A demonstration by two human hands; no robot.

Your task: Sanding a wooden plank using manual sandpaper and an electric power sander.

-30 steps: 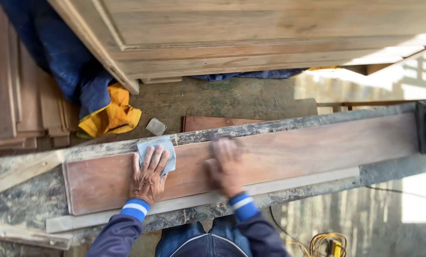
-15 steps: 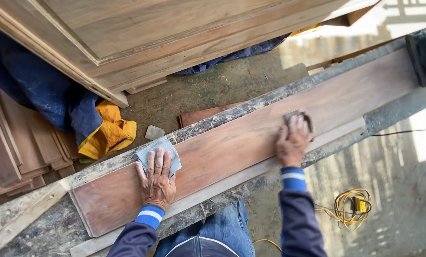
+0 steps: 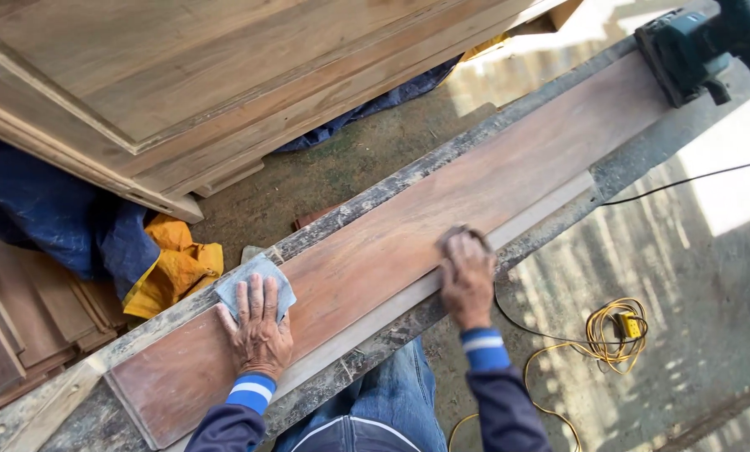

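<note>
Board: long reddish-brown plank, smooth planed face with fine straight grain, lying lengthwise on the worktop, running from 7 o'clock to 1 o'clock.
Worktop: narrow, rough, grey and speckled with dust; a pale thin batten lies along the plank's near edge.
Left hand: left hand flat, fingers spread, pressing a grey-blue square pad on the plank's far edge near its 7 o'clock end.
Right hand: right hand near mid-plank, grip curled over a small dark abrasive piece pressed on the wood; the piece is mostly hidden, so probably sandpaper.
Power tool: dark teal boxy sander sits on the plank's 1 o'clock end, black cord trailing off.
Surroundings: panelled wooden door with moulded frame at 11 o'clock; blue cloth and crumpled yellow cloth at 9 o'clock; coiled yellow cable on the floor at 4 o'clock.
Change: against the frame half a second ago, the right hand has drawn back along the plank toward the person; the left hand and pad have stayed put.
</note>
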